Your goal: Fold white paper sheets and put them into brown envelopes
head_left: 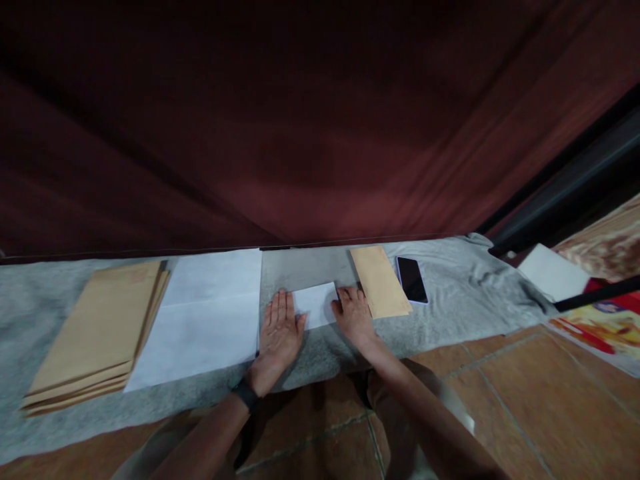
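Note:
A small folded white paper (316, 305) lies on the grey cloth between my two hands. My left hand (280, 331) rests flat at its left edge, fingers stretched out and thumb apart, with a dark band on the wrist. At the paper's right edge is my right hand (354, 316), palm down, its fingers slightly bent and apart. The right fingertips touch or nearly touch the paper. Close by the right hand lies a brown envelope (383, 281). Large white sheets (205, 317) with a crease across them lie left of my left hand.
At the far left is a stack of brown envelopes (95, 327). A phone (413, 280) with a dark screen lies right of the single envelope. Grey cloth (465, 293) covers the low surface, backed by a dark red drape (300, 133). Brown floor tiles (550, 393) show in front.

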Motion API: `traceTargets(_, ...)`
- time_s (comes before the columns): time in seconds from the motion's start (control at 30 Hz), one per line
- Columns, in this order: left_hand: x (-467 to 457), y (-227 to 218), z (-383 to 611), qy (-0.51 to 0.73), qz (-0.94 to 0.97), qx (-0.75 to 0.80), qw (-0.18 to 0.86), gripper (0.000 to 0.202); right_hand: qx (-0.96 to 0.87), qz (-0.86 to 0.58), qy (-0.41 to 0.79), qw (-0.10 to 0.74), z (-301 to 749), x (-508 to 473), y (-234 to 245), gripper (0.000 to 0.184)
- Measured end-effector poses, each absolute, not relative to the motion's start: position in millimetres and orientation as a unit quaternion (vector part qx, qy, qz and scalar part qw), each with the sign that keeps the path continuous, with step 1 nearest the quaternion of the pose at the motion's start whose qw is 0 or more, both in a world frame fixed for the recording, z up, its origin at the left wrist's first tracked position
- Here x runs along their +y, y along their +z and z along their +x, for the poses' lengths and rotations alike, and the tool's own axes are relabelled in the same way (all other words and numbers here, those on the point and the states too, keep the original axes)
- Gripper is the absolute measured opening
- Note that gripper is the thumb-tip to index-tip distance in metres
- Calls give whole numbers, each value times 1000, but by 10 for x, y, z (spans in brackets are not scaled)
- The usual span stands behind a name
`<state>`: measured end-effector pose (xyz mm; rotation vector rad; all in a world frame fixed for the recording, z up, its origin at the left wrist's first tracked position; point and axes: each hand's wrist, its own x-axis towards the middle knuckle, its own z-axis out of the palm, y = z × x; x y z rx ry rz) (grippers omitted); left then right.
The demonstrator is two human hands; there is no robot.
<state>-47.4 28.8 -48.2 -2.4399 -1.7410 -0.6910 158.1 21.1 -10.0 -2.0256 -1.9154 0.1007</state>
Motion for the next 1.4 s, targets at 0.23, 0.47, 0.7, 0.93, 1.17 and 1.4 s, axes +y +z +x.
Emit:
traceTargets(0.23,279,-463,-463,-192,-794,-577,20,68,-573,-746,250,231,1603,330,12,30)
traceTargets(0.47,353,-158,-410,-268,-770,-568,-112,69,-506,-656,366,424,1643,439,186,17)
traceTargets(0.7,215,254,-206,-432,-547,-439,-567,70,-652,-531,122,527,1565,130,555,18)
traceTargets(0.93,218,332,-146,-490,-314,-436,-686,44,-790,-459,116,389,1271,-21,420,26)
traceTargets(1.17,514,167,-373,-439,-444,-497,-603,43,-710,-504,197,450,1331,110,268,30)
traceTargets(1.4,682,-78,-445,-367,-580,-613,-391,42,-748,-555,173,321,1222,128,-82,42)
